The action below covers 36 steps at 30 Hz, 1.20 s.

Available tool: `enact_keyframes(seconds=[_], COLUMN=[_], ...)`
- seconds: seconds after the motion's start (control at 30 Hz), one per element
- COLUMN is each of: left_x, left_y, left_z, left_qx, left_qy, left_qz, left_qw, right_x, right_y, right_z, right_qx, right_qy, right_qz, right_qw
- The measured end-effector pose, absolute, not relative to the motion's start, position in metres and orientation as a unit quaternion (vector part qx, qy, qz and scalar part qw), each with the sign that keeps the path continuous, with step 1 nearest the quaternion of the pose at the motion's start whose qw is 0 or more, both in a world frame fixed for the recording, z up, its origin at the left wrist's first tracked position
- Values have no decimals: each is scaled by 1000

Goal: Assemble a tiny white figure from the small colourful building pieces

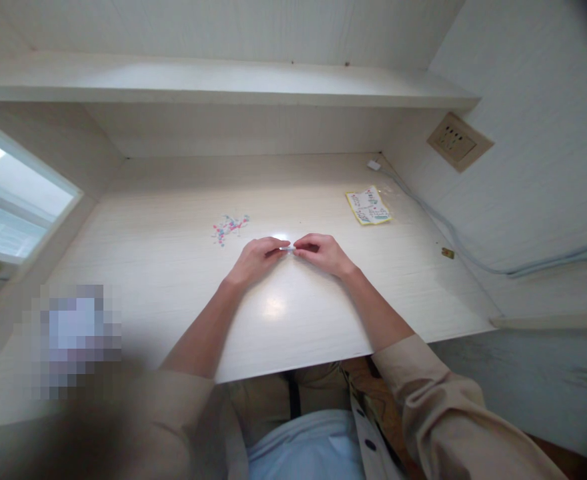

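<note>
Left hand [256,259] and right hand [322,253] pinch one tiny piece [288,247].

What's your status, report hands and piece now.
Left hand and right hand together, fingers pinching a tiny white piece. Beads lie apart behind the left hand. Packet far right, nothing in the way.
</note>
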<state>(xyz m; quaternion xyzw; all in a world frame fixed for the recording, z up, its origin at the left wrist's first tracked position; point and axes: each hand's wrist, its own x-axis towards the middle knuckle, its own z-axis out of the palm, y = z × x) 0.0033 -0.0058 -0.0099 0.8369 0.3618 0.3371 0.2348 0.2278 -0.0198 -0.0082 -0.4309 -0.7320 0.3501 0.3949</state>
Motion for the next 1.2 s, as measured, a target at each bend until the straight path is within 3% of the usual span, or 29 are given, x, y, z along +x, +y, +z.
enact_keyframes(seconds=[0.33, 1.2], left_x=[3, 4], left_y=[-5, -7], left_z=[-11, -10], left_qx=[834, 813], left_qy=[377, 378], left_qz=[320, 347], left_qw=[243, 276], right_x=[227, 226], right_y=[-19, -19], right_z=[-11, -9], right_qx=[-432, -448], right_qy=[-706, -712], right_qz=[397, 355], right_qw=[397, 408])
